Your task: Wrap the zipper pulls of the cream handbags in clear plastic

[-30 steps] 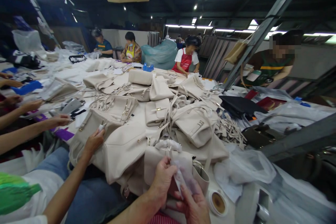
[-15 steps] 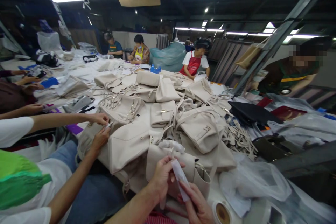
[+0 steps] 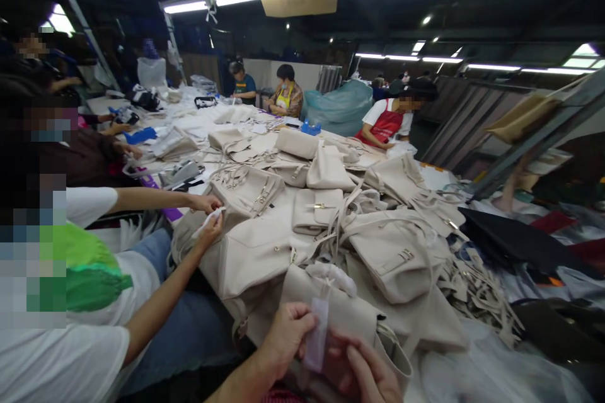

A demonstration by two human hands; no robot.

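Note:
In front of me a beige handbag (image 3: 345, 302) leans at the table's near edge. Its handle (image 3: 331, 277) is wrapped in thin white material. A white translucent strip (image 3: 317, 337) hangs down over the bag's front from below the handle. My left hand (image 3: 293, 330) pinches the strip's side between thumb and fingertips. Just right of the strip is my right hand (image 3: 366, 368), with its fingers loosely bent, apart and seemingly off the strip. Whether the strip encloses something is hard to see.
Beige bags (image 3: 378, 258) lie heaped across the table. To my left a co-worker's hands (image 3: 210, 217) hold a white piece. Beige strap pieces (image 3: 477, 289) are piled at right, near clear plastic (image 3: 501, 359) and a black bag (image 3: 515, 233). More people work across the table.
My right hand has moved off the strip's lower end. The strip now hangs more upright, still in my left hand. The view has turned left.

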